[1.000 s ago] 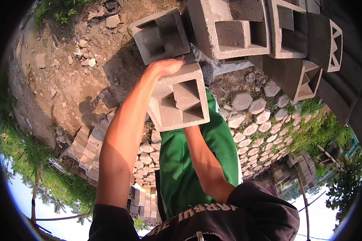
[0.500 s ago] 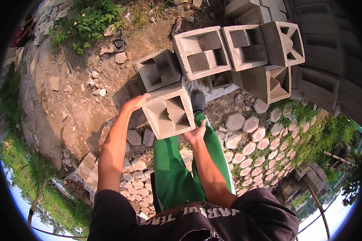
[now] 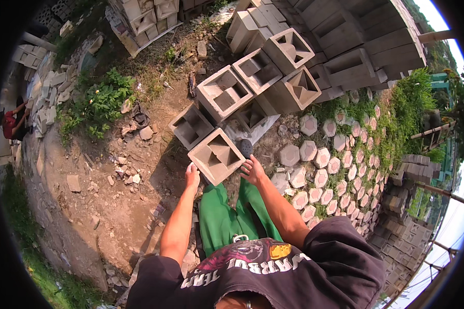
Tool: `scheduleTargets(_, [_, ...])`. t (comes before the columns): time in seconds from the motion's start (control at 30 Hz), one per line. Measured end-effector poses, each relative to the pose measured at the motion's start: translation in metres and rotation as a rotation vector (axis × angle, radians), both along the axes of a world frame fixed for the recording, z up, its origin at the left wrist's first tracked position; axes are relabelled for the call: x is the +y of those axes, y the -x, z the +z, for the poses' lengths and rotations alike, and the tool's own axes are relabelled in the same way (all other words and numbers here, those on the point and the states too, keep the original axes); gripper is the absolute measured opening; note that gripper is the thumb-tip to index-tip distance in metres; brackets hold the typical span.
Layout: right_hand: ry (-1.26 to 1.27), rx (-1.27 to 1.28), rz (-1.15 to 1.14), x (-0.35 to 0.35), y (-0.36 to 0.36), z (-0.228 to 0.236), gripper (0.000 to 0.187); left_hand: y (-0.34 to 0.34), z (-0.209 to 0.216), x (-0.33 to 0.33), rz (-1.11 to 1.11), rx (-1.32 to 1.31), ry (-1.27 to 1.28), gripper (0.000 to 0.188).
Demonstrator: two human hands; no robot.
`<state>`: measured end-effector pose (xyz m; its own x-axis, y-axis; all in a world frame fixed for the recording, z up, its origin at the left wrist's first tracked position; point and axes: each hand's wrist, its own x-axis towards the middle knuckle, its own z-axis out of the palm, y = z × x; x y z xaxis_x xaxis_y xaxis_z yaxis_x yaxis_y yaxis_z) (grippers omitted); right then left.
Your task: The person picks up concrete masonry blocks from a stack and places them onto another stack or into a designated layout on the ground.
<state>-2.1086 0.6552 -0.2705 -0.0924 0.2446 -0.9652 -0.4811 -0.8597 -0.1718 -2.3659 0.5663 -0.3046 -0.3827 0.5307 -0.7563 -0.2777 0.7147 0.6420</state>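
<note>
A hollow concrete block [image 3: 222, 155] with angled inner walls rests in front of my legs, its open face turned up toward me. My left hand [image 3: 192, 176] grips its near left side, fingers along the edge. At its right corner is my right hand [image 3: 252, 170], fingers spread, touching or just beside the edge; I cannot tell which. Another hollow block [image 3: 191, 126] adjoins it on the far left. Beyond, a larger hollow block [image 3: 224, 93] stands in a row with a second block [image 3: 257, 70] and a third [image 3: 290, 48].
Hexagonal pavers [image 3: 320, 157] lie in rows at right. A tall stack of grey blocks [image 3: 345, 31] rises at far right. Rubble [image 3: 134, 178] and a leafy plant [image 3: 101, 103] are at left. A person in red [image 3: 13, 121] is at the far left edge.
My left hand has slid from the block's far left corner to its near left side. My right hand has moved from beneath the near corner to the right corner. The view has turned.
</note>
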Motion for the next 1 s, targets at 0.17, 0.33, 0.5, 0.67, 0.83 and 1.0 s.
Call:
scheduleTargets(0.17, [-0.228,-0.023,0.237,-0.038,-0.022,0.06,0.036,-0.049,0.099,-0.051,-0.221,-0.094,0.017,0.032])
scheduleTargets(0.33, [-0.389,-0.257,0.367,-0.08,-0.005,0.111,0.036,-0.054,0.137,-0.068,-0.541,-0.066,-0.002,0.028])
scheduleTargets(0.5, [-0.548,-0.309,0.394,-0.111,-0.025,0.13,0.045,-0.062,0.157,-0.019,-0.931,0.168,-0.148,0.044])
scheduleTargets(0.67, [-0.708,-0.425,0.279,-0.116,-0.077,0.133,0.034,-0.115,0.176,0.028,-1.001,0.153,-0.19,0.054])
scheduleTargets(0.83, [-0.786,-0.561,0.12,-0.127,-0.154,0.146,0.02,-0.217,0.195,0.054,-1.091,-0.053,-0.306,0.031])
scheduleTargets(1.0, [-0.787,-0.598,0.073,-0.159,-0.259,0.167,0.026,-0.35,0.197,0.059,-1.324,0.043,-0.507,0.018])
